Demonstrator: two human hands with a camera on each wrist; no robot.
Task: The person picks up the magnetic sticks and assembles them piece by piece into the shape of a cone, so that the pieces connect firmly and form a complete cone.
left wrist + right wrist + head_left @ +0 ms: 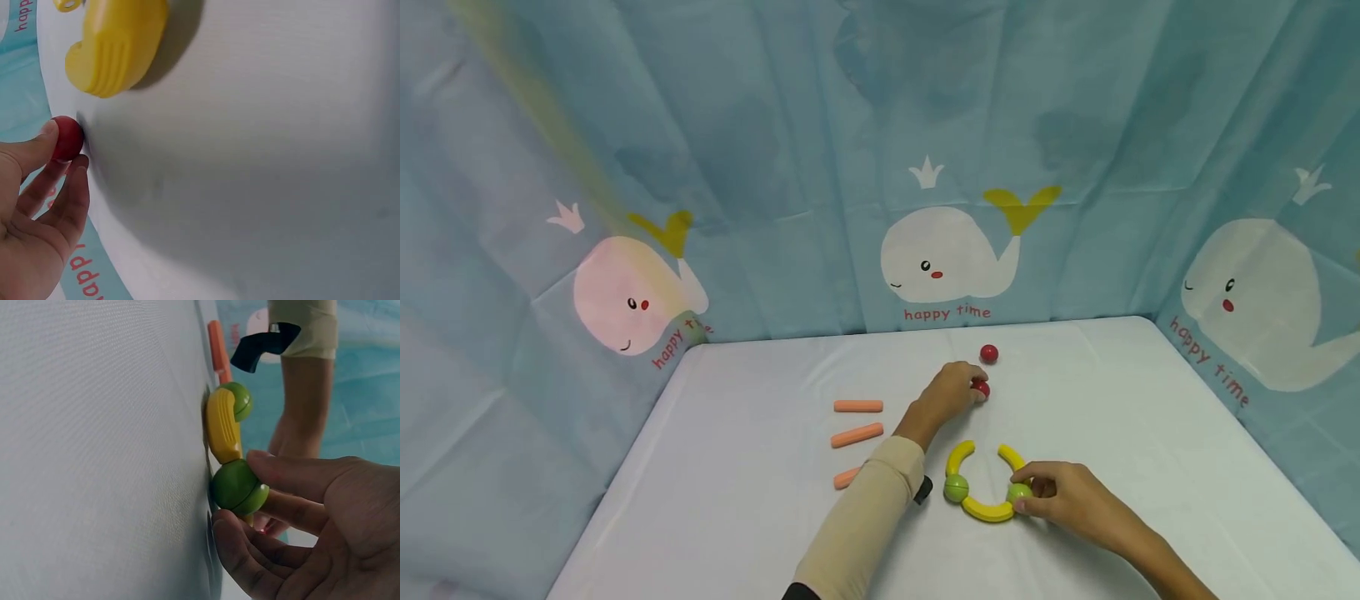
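My left hand [950,393] pinches a small red ball [67,139] between thumb and fingers toward the back of the table. Just beyond it lies a second red ball [989,354]. Nearer me, my right hand [1071,500] holds a green ball [237,486] with a groove round it, thumb on one side and fingers on the other. That ball touches a curved yellow piece [988,511], whose other end meets another green ball [956,488]. Two more curved yellow pieces, one left [959,458] and one right [1011,456], run back from the green balls, leaving a gap between their far ends.
Three orange sticks lie left of the ring: a far one [858,406], a middle one [857,435] and a near one [846,478] partly hidden by my left sleeve [865,521]. A blue whale-print curtain [775,250] surrounds the white table [715,483].
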